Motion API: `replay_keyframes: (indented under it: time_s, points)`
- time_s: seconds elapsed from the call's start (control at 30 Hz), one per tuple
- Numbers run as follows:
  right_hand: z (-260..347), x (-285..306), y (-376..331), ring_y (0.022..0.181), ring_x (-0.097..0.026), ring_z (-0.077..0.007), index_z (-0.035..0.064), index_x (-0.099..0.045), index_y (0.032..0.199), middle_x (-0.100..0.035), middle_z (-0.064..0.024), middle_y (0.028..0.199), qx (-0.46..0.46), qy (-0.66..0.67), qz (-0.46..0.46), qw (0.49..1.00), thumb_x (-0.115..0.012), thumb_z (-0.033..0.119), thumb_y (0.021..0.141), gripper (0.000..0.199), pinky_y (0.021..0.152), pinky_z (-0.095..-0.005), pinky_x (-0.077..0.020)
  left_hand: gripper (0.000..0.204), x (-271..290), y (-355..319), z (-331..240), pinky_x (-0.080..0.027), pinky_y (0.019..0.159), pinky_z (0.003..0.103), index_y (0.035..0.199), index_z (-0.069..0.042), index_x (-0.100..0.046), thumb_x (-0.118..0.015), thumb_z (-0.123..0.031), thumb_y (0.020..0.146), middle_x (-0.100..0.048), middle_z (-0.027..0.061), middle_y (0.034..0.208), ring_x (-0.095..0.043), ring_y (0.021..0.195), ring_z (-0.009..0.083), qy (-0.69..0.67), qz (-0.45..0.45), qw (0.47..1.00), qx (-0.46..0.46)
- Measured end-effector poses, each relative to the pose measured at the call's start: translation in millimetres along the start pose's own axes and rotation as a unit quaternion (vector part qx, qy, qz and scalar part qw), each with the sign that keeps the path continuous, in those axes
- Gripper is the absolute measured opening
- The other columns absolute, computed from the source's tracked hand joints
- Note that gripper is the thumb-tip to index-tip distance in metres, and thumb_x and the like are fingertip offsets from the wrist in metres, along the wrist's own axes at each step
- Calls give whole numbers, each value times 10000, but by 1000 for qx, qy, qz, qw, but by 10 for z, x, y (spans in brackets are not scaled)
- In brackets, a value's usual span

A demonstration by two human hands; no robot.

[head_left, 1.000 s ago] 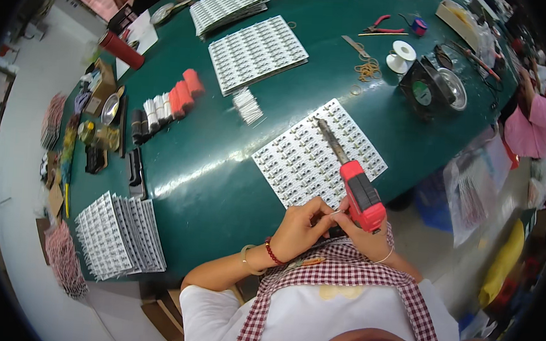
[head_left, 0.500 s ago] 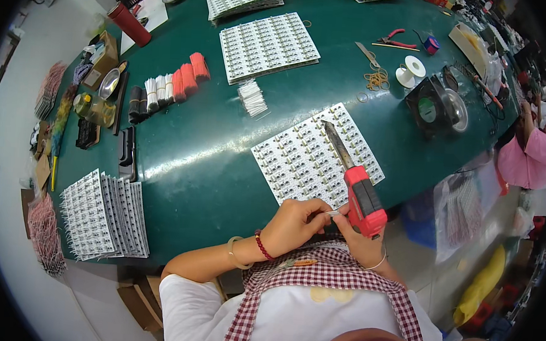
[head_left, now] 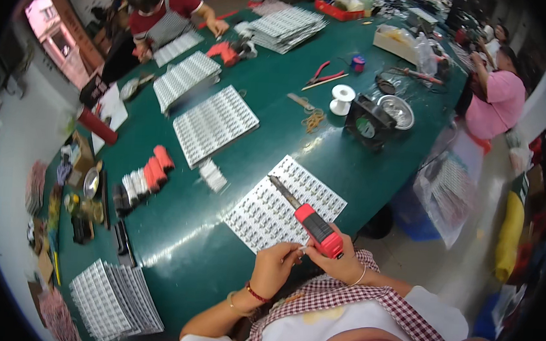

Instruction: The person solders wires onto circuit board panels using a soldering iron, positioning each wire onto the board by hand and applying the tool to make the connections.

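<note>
My right hand (head_left: 337, 262) is wrapped round a red and black soldering gun (head_left: 319, 228). Its metal tip points away over a white sheet of small circuit boards (head_left: 251, 216) on the table. My left hand (head_left: 273, 269) is pinched shut on a small white piece (head_left: 303, 248), perhaps a thin wire, too small to tell. The right fingertips meet the left ones at that piece, at the near edge of the sheet. A bundle of thin white wires (head_left: 212, 175) lies beyond the sheet to the left.
Stacked board sheets stand at the near left (head_left: 112, 301) and farther back (head_left: 216, 126). Red, white and black wire bundles (head_left: 154, 172) lie left. A white spool (head_left: 342, 100), a small black fan (head_left: 368, 121) and red pliers (head_left: 319, 73) sit to the right. A person (head_left: 163, 20) works across the table.
The view has swung, bringing a person across the table into sight and shifting the sheet and hands down and left in the picture. Both hands keep their hold, still close together.
</note>
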State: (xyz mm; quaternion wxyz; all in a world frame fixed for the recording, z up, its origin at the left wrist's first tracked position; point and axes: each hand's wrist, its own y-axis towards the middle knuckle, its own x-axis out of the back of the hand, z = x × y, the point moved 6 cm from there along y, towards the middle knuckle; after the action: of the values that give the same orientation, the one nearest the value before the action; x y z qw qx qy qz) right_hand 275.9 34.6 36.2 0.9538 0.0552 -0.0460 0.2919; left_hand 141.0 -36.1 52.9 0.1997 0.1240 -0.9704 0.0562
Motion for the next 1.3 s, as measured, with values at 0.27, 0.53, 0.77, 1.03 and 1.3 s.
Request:
replay_keyframes:
  time_s: [0.27, 0.53, 0.77, 1.03, 1.3]
  points:
    - [157, 62, 15, 741, -576, -69, 13, -600, 995, -628, -21, 822, -31, 115, 19, 993, -732, 147, 820, 257, 653, -245, -483, 70, 15, -6, -143, -480, 549, 320, 873, -23, -665, -664, -34, 804, -629, 124, 747, -628, 622, 262, 48, -63, 990, -117]
    - [214, 144, 22, 717, -561, -55, 30, -626, 881, -621, 13, 786, -115, 101, 38, 987, -723, 183, 833, 187, 635, -228, -460, 79, -19, -37, -258, -467, 543, 315, 862, -20, -663, -679, -9, 785, -618, 115, 739, -616, 619, 237, 44, -35, 993, -107]
    - [196, 107, -63, 829, -598, -85, 20, -571, 1062, -640, -23, 892, -36, 120, 32, 992, -736, 112, 806, 318, 729, -259, -488, 73, -44, -75, -266, -486, 547, 272, 869, -14, -676, -681, -10, 796, -643, 108, 717, -643, 605, 191, 9, -23, 997, -72]
    - [234, 131, -122, 749, -615, -102, 1, -557, 1016, -630, -40, 813, 8, -43, 38, 998, -726, 8, 769, 300, 690, -243, -492, 84, -32, -107, -202, -516, 574, 239, 878, 11, -683, -658, -62, 845, -689, 83, 727, -674, 626, 131, -19, 17, 999, -25]
    - [113, 69, -132, 682, -584, -82, -5, -566, 924, -610, -43, 789, 8, 9, 47, 999, -724, -35, 760, 230, 615, -226, -479, 90, 15, -213, -223, -484, 532, 329, 885, -67, -688, -664, -124, 819, -648, 115, 715, -628, 586, 263, 51, -55, 995, -65]
